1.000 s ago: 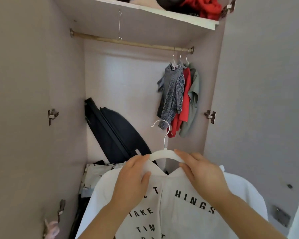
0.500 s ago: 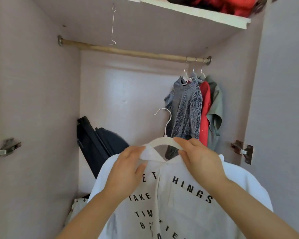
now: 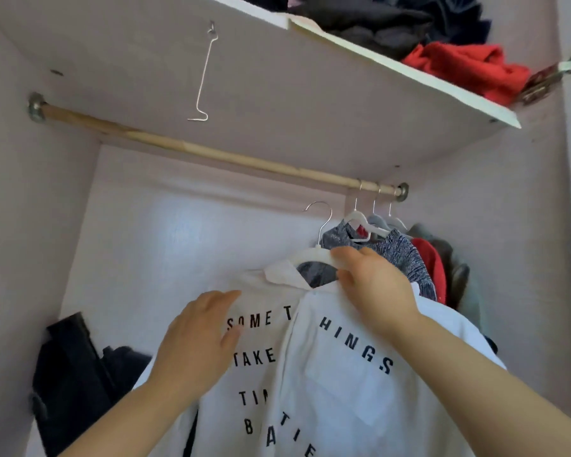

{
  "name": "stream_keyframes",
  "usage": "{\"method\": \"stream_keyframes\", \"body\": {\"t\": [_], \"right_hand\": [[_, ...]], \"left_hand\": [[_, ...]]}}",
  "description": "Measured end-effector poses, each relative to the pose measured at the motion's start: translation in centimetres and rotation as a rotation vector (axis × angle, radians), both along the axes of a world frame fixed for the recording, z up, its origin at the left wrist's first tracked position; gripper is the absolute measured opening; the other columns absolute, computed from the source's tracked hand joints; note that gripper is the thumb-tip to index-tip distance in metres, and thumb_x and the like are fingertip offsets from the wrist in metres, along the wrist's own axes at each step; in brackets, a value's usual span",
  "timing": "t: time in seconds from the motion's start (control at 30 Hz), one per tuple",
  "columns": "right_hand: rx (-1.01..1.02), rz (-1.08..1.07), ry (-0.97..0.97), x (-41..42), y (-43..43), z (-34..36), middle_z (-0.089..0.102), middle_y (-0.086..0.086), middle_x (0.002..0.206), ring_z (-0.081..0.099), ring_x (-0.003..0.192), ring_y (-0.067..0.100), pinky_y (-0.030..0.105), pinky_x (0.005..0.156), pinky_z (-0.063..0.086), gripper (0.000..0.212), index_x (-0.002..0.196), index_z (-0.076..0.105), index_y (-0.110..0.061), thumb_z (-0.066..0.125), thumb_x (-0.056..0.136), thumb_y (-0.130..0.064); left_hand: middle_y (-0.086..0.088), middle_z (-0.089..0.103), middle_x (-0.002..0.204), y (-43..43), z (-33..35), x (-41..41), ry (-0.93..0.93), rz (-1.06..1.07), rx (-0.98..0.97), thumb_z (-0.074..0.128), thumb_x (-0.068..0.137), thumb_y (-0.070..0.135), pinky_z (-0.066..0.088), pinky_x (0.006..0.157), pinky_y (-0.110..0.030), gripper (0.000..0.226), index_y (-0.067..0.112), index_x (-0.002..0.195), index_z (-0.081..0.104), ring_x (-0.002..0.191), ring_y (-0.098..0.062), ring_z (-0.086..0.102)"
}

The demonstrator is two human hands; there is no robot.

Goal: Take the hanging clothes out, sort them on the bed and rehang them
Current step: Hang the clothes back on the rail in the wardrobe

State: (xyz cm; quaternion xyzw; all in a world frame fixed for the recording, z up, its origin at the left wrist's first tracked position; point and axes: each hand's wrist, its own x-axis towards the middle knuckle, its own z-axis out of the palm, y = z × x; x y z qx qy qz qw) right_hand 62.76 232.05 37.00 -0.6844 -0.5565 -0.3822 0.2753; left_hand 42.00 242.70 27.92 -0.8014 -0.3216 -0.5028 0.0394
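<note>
Right hand (image 3: 376, 285) grips the white hanger (image 3: 310, 255) of the printed white shirt (image 3: 343, 374), left hand (image 3: 198, 344) flat and open on its front, below the wooden rod (image 3: 211, 155); the hook (image 3: 324, 219) should clear the rod before lowering.

White lettered shirt (image 3: 337, 374) on white hanger (image 3: 314, 253), below rail (image 3: 211, 156)

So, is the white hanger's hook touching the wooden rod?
Apart. The head view shows bare wall between the white hanger's hook and the wooden rod above it.
</note>
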Motion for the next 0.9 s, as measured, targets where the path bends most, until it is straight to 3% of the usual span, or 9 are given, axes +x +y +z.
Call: {"method": "stream_keyframes", "body": {"t": [0.13,0.33,0.47,0.7,0.8,0.9], "right_hand": [[0.059,-0.022,0.024,1.7,3.0,3.5,0.056,0.010,0.105,0.057,0.088,0.033,0.032,0.059,0.037,0.026,0.116,0.046,-0.016,0.044,0.090,-0.014],[0.155,-0.098,0.027,4.3,7.1,8.2,0.058,0.011,0.097,0.048,0.075,0.027,0.031,0.056,0.032,0.020,0.110,0.049,-0.010,0.045,0.090,-0.010],[0.190,-0.094,0.060,6.6,9.7,10.8,0.061,0.011,0.096,0.057,0.083,0.030,0.031,0.058,0.038,0.025,0.111,0.049,-0.010,0.041,0.088,-0.005],[0.270,-0.031,0.060,10.8,12.6,13.1,0.053,0.005,0.080,0.054,0.079,0.029,0.035,0.069,0.045,0.028,0.116,0.047,-0.012,0.044,0.088,-0.011],[0.262,-0.022,0.061,12.3,13.6,13.4,0.056,0.007,0.084,0.057,0.084,0.031,0.034,0.067,0.045,0.027,0.117,0.048,-0.011,0.045,0.090,-0.011],[0.276,0.016,0.089,13.6,14.1,12.9,0.061,0.009,0.102,0.058,0.093,0.031,0.036,0.070,0.047,0.029,0.118,0.049,-0.013,0.047,0.089,-0.010]], "left_hand": [[0.009,0.032,0.143,3.5,2.9,0.9,-0.045,-0.019,0.059,0.043,0.094,0.036,0.028,0.103,-0.023,0.051,0.031,0.142,0.027,0.128,-0.009,0.033],[0.013,0.033,0.141,7.1,5.3,2.6,-0.081,-0.015,0.138,0.044,0.093,0.037,0.029,0.102,-0.021,0.051,0.034,0.141,0.027,0.126,-0.006,0.035],[0.015,0.032,0.141,9.0,6.4,3.7,-0.091,0.000,0.160,0.043,0.093,0.039,0.029,0.101,-0.019,0.051,0.037,0.140,0.026,0.127,-0.004,0.035],[0.018,0.035,0.136,11.3,7.1,5.4,-0.079,0.089,0.201,0.046,0.091,0.041,0.032,0.096,-0.017,0.052,0.040,0.139,0.025,0.122,-0.002,0.040],[0.021,0.034,0.135,12.0,7.0,6.1,-0.071,0.104,0.221,0.045,0.091,0.043,0.031,0.095,-0.015,0.051,0.041,0.138,0.026,0.121,0.001,0.040],[0.024,0.031,0.136,12.5,6.8,6.6,-0.067,0.116,0.227,0.043,0.091,0.045,0.029,0.096,-0.013,0.052,0.043,0.139,0.022,0.122,0.004,0.037]]}}
